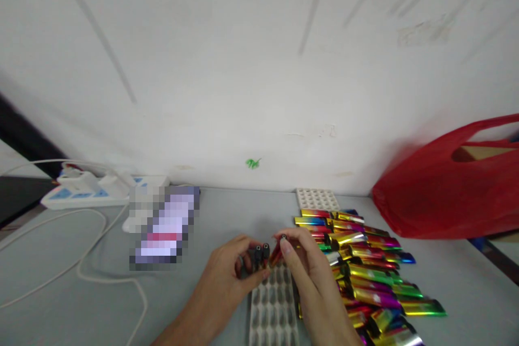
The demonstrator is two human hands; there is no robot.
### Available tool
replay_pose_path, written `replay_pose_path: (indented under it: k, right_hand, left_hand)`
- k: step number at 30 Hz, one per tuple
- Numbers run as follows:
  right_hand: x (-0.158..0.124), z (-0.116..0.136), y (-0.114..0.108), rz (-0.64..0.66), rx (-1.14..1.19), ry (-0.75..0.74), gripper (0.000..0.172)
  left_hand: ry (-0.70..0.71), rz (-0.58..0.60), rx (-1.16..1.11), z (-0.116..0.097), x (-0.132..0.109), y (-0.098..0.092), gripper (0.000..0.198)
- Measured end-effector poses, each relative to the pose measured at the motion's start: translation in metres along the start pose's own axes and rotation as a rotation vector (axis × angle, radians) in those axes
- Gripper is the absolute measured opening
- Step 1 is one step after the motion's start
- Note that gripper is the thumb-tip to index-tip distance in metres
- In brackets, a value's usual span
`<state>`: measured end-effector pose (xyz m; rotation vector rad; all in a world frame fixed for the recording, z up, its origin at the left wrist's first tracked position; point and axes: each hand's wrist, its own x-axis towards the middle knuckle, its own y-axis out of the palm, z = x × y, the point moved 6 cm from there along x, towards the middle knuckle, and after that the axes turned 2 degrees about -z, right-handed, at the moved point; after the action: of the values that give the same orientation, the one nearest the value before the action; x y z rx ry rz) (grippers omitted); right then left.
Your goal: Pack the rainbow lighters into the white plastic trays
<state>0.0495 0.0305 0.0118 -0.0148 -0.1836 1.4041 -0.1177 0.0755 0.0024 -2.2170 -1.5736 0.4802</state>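
My left hand [231,267] is closed, with two lighters [261,253] between its thumb and fingers, their black tops with small metal rings pointing up. My right hand [310,275] pinches another lighter [276,253], reddish with a black top, between thumb and fingertips. Both hands are over the far end of a grey tray [274,303] with rows of oval slots, whose far edge they partly cover. To the right of my right hand lies a loose pile of shiny lighters [371,284] in gold, red, purple, green and blue.
A white tray with holes [317,199] lies behind the pile. At the right stands a red plastic bag [446,189]. On the left are a blurred-out phone [168,230], a white power strip [109,190] and loose white cables [107,275]. A wall [259,92] rises behind the table.
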Motion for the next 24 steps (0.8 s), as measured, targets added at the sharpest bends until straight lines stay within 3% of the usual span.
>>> replay_pose_path:
  k: [7, 11, 15, 19, 24]
  right_hand:
    - [-0.002, 0.009, -0.002, 0.046, -0.241, -0.198, 0.020]
    - [-0.004, 0.019, 0.003, 0.071, -0.351, -0.322, 0.025]
    - [-0.010, 0.024, 0.009, 0.099, -0.388, -0.334, 0.024]
    - [-0.010, 0.024, -0.001, -0.072, -0.470, -0.321, 0.026]
    - [-0.001, 0.020, -0.019, -0.254, -0.842, -0.365, 0.028]
  left_hand:
    - [0.026, -0.002, -0.003, 0.001, 0.003, 0.001, 0.017]
    - [0.032, -0.008, -0.015, 0.003, 0.001, 0.001, 0.016]
    - [0.057, 0.003, -0.036, 0.000, 0.001, 0.001, 0.022]
    - [0.051, 0.001, -0.005, -0.003, 0.001, 0.000, 0.019]
    - [0.022, 0.035, 0.026, -0.003, -0.001, 0.001, 0.021]
